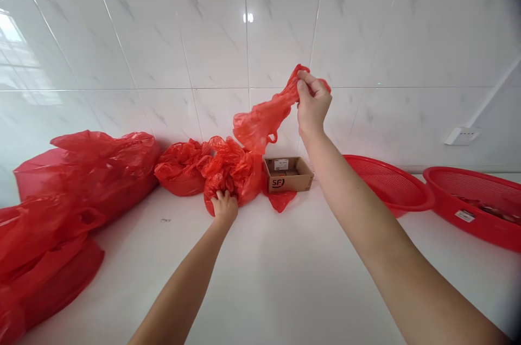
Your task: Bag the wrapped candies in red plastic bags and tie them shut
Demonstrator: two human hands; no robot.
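Raised in front of the tiled wall, my right hand [313, 98] pinches one end of a thin red plastic bag [268, 117]. This bag hangs slantwise down to the left, its lower end meeting a bunched red plastic bag [234, 163] on the table; whether the two are joined I cannot tell. Low on the front of that bunched bag, my left hand [224, 205] has its fingers curled into the plastic. A small open cardboard box [291, 182] stands just to the right, with a flap of red plastic [280, 201] lying under and in front of it.
Another crumpled red bag [183, 179] sits left of the bunched one. Larger full red bags [93, 171] fill the left side. At the right are a red mesh basket [407, 204] and a second red basket [448, 215] with dark contents. A white socket [463, 136] is on the wall.
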